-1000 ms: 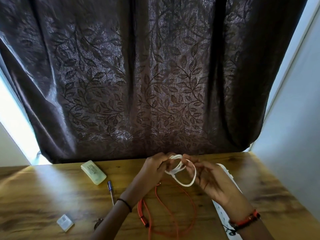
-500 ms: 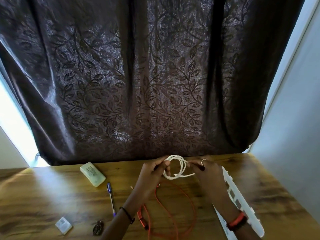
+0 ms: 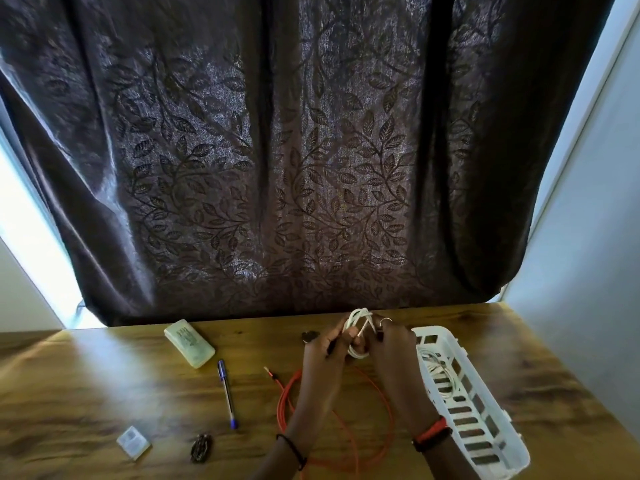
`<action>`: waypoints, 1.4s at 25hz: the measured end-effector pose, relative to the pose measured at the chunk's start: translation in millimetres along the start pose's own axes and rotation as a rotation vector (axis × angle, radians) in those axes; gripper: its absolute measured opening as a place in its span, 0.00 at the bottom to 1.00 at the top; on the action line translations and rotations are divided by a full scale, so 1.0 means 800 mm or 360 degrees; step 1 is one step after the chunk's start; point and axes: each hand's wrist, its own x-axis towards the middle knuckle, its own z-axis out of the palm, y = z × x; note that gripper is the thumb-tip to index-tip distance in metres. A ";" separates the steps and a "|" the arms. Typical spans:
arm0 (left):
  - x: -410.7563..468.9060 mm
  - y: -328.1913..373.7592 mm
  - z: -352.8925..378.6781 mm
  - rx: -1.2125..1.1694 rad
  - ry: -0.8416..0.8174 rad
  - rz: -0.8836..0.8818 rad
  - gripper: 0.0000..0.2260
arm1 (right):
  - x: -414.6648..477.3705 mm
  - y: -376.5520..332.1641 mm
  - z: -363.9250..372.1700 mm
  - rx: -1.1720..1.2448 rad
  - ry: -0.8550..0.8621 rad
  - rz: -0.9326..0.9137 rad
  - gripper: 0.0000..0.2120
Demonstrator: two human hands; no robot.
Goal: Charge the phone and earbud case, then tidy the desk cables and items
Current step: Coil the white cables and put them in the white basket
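Dark leaf-patterned curtain [image 3: 277, 161], daylight at edges; wooden desk [image 3: 86, 393]; pale wall [image 3: 588, 237].

A dark brown fabric curtain [image 3: 277, 161] carries a leaf-vine pattern. The thin orange cable [image 3: 287, 393] lies on the streaked brown wooden desk [image 3: 86, 393]. The slotted plastic basket [image 3: 485, 434] is white.

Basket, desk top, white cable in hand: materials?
By look: basket is white moulded plastic, matte, with slotted walls. The desk is wood or wood-look laminate, grain visible, slight sheen; cannot tell which. The white cable has a smooth flexible jacket, probably PVC or rubber; it bends into tight loops.
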 end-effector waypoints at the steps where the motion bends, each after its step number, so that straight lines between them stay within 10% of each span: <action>1: 0.001 -0.002 -0.003 0.0094 -0.0004 0.0022 0.13 | 0.000 0.001 0.002 -0.0011 0.0013 -0.0018 0.11; 9: 0.013 -0.023 -0.031 0.0869 -0.0044 0.0201 0.09 | -0.010 -0.007 -0.010 0.0419 -0.0008 0.0032 0.10; 15: 0.009 -0.025 -0.033 0.1505 0.0094 0.0208 0.28 | -0.016 -0.018 -0.030 0.1053 -0.0336 0.0177 0.03; 22: 0.032 -0.013 -0.027 0.0999 -0.0059 0.0239 0.10 | -0.004 -0.005 -0.029 0.2134 -0.0818 0.0651 0.03; 29: 0.042 -0.019 -0.033 0.0981 0.0028 0.0310 0.05 | -0.003 -0.001 -0.019 0.1521 -0.0524 0.0333 0.16; 35: 0.046 -0.028 -0.041 0.0968 0.0120 0.0269 0.08 | -0.012 0.000 -0.022 0.1592 -0.0507 0.0556 0.06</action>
